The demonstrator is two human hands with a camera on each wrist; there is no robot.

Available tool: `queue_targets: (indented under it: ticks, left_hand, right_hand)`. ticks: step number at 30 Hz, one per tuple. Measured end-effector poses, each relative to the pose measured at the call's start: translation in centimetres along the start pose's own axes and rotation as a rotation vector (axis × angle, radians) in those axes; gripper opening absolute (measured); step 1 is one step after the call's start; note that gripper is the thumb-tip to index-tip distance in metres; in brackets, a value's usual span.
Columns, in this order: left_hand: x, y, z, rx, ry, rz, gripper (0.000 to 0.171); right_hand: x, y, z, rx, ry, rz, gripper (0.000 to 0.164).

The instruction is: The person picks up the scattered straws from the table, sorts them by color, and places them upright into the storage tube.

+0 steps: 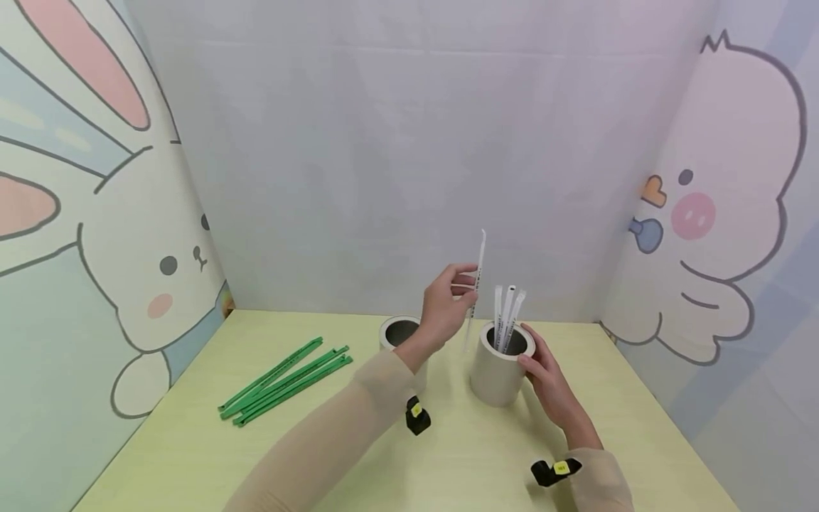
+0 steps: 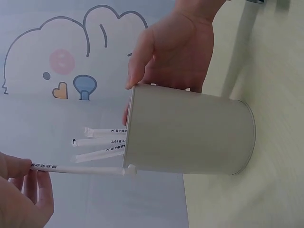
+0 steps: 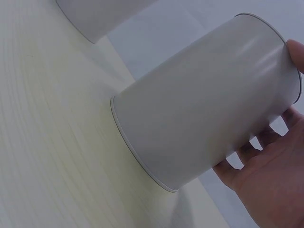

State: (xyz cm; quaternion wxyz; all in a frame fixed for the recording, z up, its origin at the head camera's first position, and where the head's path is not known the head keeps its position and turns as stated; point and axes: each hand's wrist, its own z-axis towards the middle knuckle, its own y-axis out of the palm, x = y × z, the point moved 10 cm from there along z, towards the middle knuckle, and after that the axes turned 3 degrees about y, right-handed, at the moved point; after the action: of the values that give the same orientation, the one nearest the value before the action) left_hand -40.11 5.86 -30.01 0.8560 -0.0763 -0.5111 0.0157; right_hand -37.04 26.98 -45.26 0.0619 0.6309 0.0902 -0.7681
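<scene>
My left hand (image 1: pixel 444 306) pinches a white paper-wrapped straw (image 1: pixel 480 270) with black print between thumb and fingertips. The straw stands nearly upright, its lower end beside the rim of the right-hand grey canister (image 1: pixel 495 380). In the left wrist view that lower end (image 2: pixel 129 170) overlaps the canister's edge. Three more white wrapped straws (image 1: pixel 510 316) lean inside this canister, their tops above the rim. My right hand (image 1: pixel 552 380) grips the canister from its right side, thumb at the rim and fingers (image 3: pixel 270 137) along the wall.
A second grey canister (image 1: pixel 392 332) stands to the left, partly hidden behind my left wrist. Several green wrapped straws (image 1: pixel 291 384) lie on the left of the pale yellow table (image 1: pixel 448 462). Cloth walls with cartoon animals enclose the back and sides.
</scene>
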Motion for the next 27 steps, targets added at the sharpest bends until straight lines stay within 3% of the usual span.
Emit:
queue_targets:
  ticks: [7, 12, 17, 22, 27]
  left_hand:
    - [-0.5, 1.5, 1.3, 0.061, -0.035, -0.107, 0.043]
    - [-0.9, 2.0, 1.6, 0.087, -0.049, -0.104, 0.041]
    - [-0.3, 2.3, 1.9, 0.119, -0.034, -0.108, 0.042]
    - [0.0, 3.3, 2.2, 0.108, -0.028, -0.122, 0.043]
    - [-0.9, 4.7, 1.6, 0.085, -0.06, -0.08, 0.043]
  right_hand:
    - [-0.4, 0.1, -0.1, 0.001, -0.005, -0.003, 0.065]
    - [-0.3, 0.3, -0.1, 0.001, 0.0, -0.007, 0.065]
    - [-0.2, 0.3, 0.0, -0.007, -0.005, -0.003, 0.065]
    - [-0.2, 0.2, 0.0, -0.001, 0.002, -0.01, 0.064]
    - [-0.1, 0.2, -0.1, 0.006, 0.02, -0.023, 0.063]
